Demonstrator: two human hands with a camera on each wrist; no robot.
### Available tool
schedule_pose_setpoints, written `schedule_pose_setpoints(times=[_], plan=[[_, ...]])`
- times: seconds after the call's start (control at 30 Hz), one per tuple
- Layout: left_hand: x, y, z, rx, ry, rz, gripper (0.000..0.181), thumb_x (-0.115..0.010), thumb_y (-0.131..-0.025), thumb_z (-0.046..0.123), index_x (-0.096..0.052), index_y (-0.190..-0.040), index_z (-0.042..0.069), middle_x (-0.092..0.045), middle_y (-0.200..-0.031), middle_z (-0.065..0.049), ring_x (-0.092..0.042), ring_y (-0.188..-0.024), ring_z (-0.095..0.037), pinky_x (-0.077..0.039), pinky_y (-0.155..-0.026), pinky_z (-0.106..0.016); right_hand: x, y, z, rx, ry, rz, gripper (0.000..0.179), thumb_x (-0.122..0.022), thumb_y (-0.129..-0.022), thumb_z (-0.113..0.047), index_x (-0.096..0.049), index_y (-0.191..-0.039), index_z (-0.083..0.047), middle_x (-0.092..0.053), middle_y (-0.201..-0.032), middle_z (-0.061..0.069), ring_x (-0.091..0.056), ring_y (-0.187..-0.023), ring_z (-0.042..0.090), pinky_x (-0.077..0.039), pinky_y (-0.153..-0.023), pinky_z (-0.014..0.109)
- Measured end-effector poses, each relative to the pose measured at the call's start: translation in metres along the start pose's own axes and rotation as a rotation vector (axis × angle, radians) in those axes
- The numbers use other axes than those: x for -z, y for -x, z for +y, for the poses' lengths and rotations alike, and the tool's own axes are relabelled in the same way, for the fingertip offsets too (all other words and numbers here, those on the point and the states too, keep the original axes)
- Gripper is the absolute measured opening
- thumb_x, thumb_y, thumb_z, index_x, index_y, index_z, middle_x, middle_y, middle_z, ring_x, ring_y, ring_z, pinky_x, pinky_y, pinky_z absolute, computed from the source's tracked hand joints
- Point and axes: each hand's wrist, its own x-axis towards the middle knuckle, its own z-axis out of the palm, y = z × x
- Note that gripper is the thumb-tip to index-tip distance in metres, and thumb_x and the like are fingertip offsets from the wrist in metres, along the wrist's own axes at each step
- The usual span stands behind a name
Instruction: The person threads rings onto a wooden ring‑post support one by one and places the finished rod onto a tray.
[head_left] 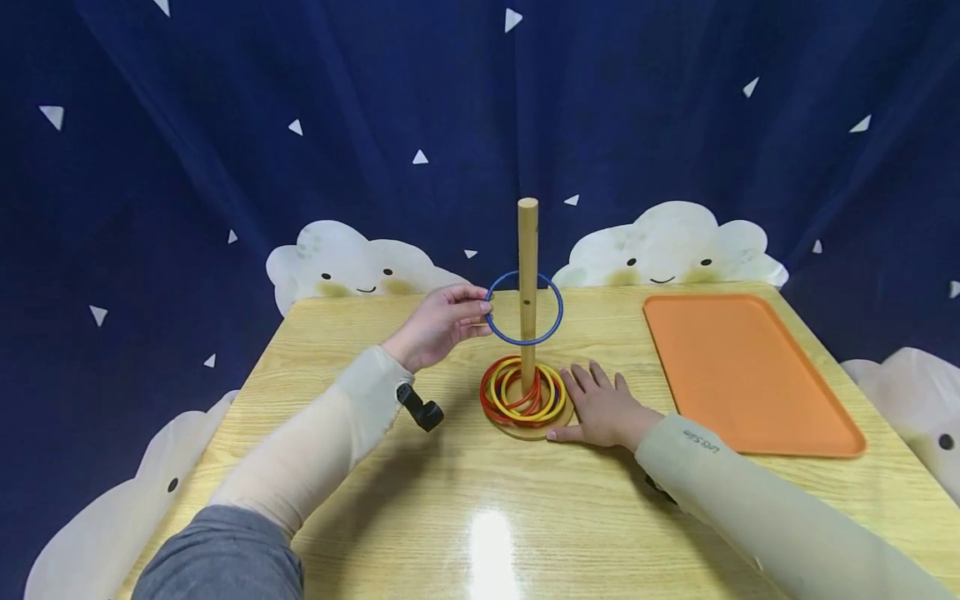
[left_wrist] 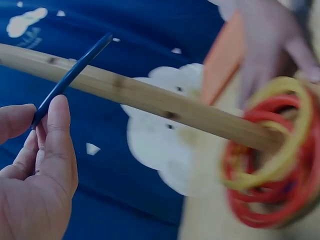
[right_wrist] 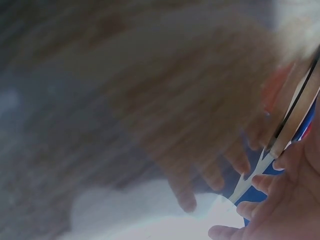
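Observation:
A wooden post (head_left: 528,237) stands upright on a round wooden base (head_left: 528,432). My left hand (head_left: 442,323) pinches the left side of a blue ring (head_left: 561,312) between thumb and fingers. The ring encircles the post partway up, its near side passing in front of the wood. Several red and yellow rings (left_wrist: 260,217) lie piled around the post's foot. To the right of the pile, my right hand (head_left: 603,410) lies low with spread fingers, fingertips and thumb at the base's edge.
An orange tray (head_left: 738,367) lies on the right side of the light wooden table (head_left: 420,517). Behind the table hangs a dark blue curtain (head_left: 435,83) with white clouds and triangles. A small black camera (head_left: 423,410) is strapped under the left wrist.

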Motion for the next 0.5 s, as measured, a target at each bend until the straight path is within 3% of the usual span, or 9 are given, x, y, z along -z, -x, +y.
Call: schedule_pose_setpoints(times=[0.23, 0.5], plan=[[0.006, 0.0, -0.041, 0.104, -0.086, 0.003, 0.009, -0.052, -0.102, -0.009, -0.059, -0.106, -0.003, -0.059, -0.09, -0.007, -0.063, -0.075, -0.016, -0.06, -0.079, -0.03, -0.001, -0.001, 0.001, 0.008, 0.014, 0.007, 0.11, -0.058, -0.09, -0.077, -0.027, -0.161, 0.001, -0.025, -0.164, 0.027, -0.016, -0.149, 0.054, -0.022, -0.111, 0.078], [0.013, 0.001, -0.065, 0.16, -0.117, 0.011, 0.01, -0.052, -0.101, -0.01, -0.057, -0.11, -0.007, -0.059, -0.092, -0.009, -0.064, -0.073, -0.015, -0.061, -0.086, -0.035, -0.001, -0.001, 0.001, 0.008, 0.01, 0.005, 0.109, -0.059, -0.09, -0.075, -0.028, -0.16, 0.002, -0.025, -0.164, 0.027, -0.016, -0.149, 0.054, -0.022, -0.111, 0.078]])
